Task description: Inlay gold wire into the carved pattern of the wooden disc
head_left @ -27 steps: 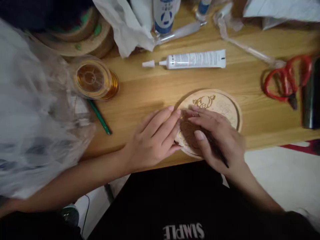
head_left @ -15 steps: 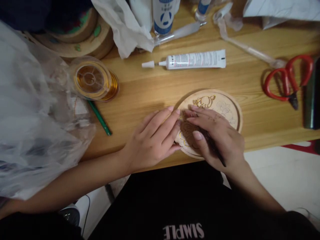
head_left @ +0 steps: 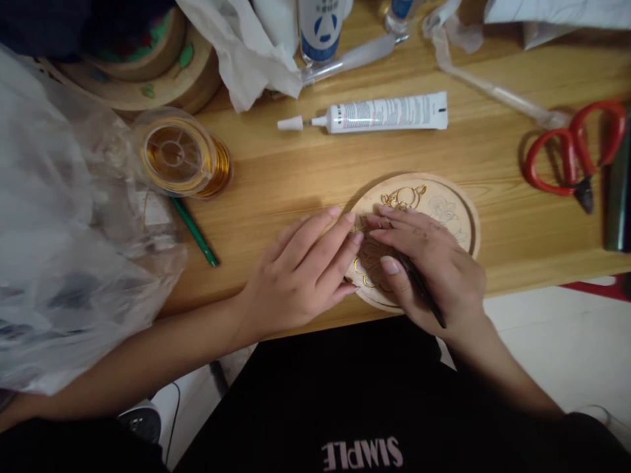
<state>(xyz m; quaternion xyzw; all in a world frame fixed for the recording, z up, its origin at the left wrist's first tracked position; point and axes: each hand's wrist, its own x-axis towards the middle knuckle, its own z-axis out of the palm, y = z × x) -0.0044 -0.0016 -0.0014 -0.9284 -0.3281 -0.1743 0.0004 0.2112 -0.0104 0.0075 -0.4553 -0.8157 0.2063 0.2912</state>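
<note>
A round wooden board [head_left: 470,210] with a raised rim lies near the table's front edge. Thin golden wire [head_left: 362,279] follows parts of the drawing on its face, and other pencilled lines stay bare. My left hand [head_left: 305,269] rests at the board's left side, fingers stretched and fingertips over the rim. Over the board's middle, my right hand [head_left: 434,263] is closed around dark, slim tweezers [head_left: 424,292], their rear end pointing back toward my wrist. Their tips, between the two hands, are mostly hidden by my fingers and in shadow.
Behind the board lies a white glue tube [head_left: 387,115]. Red-handled scissors [head_left: 566,157] are at the right. A spool of golden wire [head_left: 185,154], a green pencil [head_left: 194,233] and a clear plastic bag [head_left: 83,263] sit at the left. A white-and-blue bottle [head_left: 320,33] stands at the back.
Both hands stay almost in place at the board, with only slight finger movement. The view has shifted a little; the tweezers remain in my right hand.
</note>
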